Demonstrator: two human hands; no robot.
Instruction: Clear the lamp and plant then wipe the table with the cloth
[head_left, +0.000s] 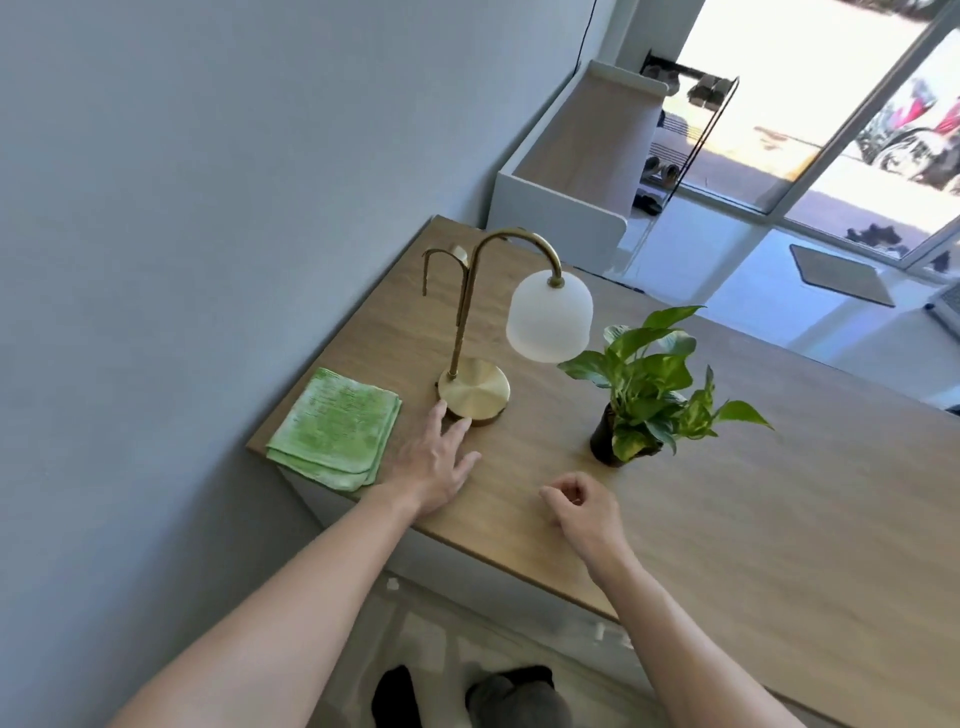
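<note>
A brass lamp (474, 387) with a curved neck and a white frosted shade stands on the wooden table (779, 493) near its left end. Left of the lamp lies a folded green cloth (337, 428). To the right stands a small leafy plant (649, 384) in a dark pot. My left hand (434, 462) is flat and open, its fingertips touching the front rim of the lamp's round base. My right hand (582, 506) hovers over the table in front of the plant, fingers loosely curled, holding nothing.
A grey wall runs along the table's left side. Beyond the far end stands a white cabinet (561, 208) with a wooden top, then a shoe rack (675, 135) and glass doors. A grey mat (841, 275) lies on the floor.
</note>
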